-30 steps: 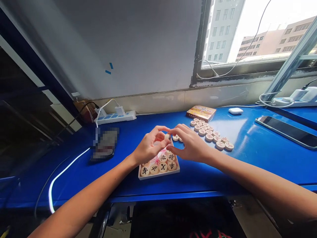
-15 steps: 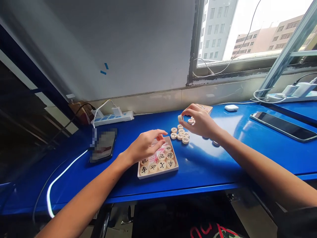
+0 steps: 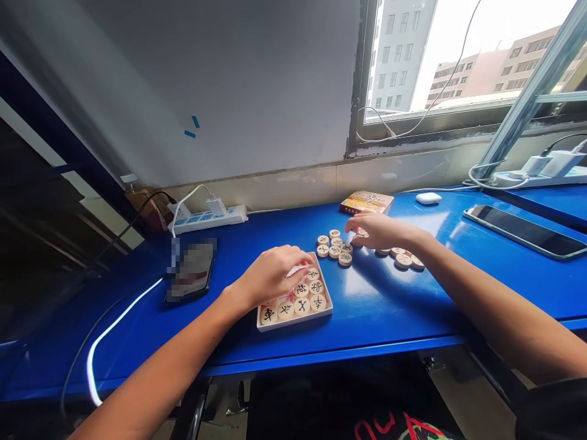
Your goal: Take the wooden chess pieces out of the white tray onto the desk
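A shallow white box (image 3: 294, 323) holds several round xiangqi pieces (image 3: 302, 305) with black characters, lying over a pink-lined lining. Curved above the box is my left hand (image 3: 277, 275), its thumb and forefinger apart and dipping toward the pieces; nothing shows between them. My right hand (image 3: 378, 229) reaches low over the loose pieces farther back, thumb and forefinger parted. Pieces lie under and between its fingers, partly hidden, and none shows at the fingertips. A cluster of loose xiangqi pieces (image 3: 335, 251) rests left of it, and more loose pieces (image 3: 403, 261) lie beside the right wrist.
A printed cardboard box (image 3: 367, 202) stands behind my right hand on the blue table (image 3: 367, 330). One phone (image 3: 191, 272) lies at left, another phone (image 3: 525, 233) at right. There are a white earphone case (image 3: 428, 199), a power strip (image 3: 211, 218) and a white cable (image 3: 117, 324).
My right hand has lowered and moved slightly right; the xiangqi piece it pinched no longer shows at its fingertips. My left hand has dipped a little toward the box.
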`<action>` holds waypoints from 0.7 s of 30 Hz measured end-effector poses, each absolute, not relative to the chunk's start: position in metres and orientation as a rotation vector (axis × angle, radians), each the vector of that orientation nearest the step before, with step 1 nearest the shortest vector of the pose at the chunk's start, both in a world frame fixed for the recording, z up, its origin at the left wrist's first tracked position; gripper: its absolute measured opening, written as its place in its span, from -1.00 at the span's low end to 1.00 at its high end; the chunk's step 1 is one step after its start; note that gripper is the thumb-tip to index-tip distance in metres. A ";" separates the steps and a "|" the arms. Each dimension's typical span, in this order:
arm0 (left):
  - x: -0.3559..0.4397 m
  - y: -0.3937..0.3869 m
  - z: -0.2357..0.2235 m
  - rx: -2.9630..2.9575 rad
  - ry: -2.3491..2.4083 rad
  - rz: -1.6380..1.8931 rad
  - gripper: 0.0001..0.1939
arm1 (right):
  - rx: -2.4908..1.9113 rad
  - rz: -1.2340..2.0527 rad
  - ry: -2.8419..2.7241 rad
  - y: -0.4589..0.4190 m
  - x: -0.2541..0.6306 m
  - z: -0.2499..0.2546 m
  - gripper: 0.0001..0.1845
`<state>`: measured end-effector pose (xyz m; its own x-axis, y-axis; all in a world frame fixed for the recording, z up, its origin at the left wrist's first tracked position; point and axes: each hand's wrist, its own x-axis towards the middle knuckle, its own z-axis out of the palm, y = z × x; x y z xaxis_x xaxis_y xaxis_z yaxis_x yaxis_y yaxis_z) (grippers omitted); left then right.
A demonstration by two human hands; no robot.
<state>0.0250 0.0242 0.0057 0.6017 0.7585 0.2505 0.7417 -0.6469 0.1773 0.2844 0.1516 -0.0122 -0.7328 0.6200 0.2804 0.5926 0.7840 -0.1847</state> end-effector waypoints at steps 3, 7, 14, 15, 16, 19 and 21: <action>0.026 0.024 0.003 2.750 1.341 0.405 -0.83 | -0.949 0.206 -2.734 0.148 0.284 -0.009 -0.68; 0.029 0.023 0.000 2.720 1.375 0.337 -0.84 | -1.002 0.189 -2.763 0.149 0.278 -0.012 -0.62; 0.035 0.020 0.000 2.647 1.468 0.318 -0.83 | -0.919 0.102 -2.614 0.159 0.270 -0.029 -0.69; 0.036 0.021 0.000 2.631 1.510 0.327 -0.81 | -0.903 0.088 -2.582 0.158 0.269 -0.030 -0.69; 0.036 0.021 0.000 2.615 1.558 0.336 -0.80 | -0.884 0.075 -2.553 0.157 0.268 -0.030 -0.69; 0.036 0.022 -0.001 2.593 1.646 0.355 -0.79 | -0.821 0.036 -2.507 0.144 0.264 -0.025 -0.71; 0.036 0.022 -0.002 2.586 1.655 0.358 -0.79 | -0.767 0.013 -2.522 0.130 0.258 -0.019 -0.74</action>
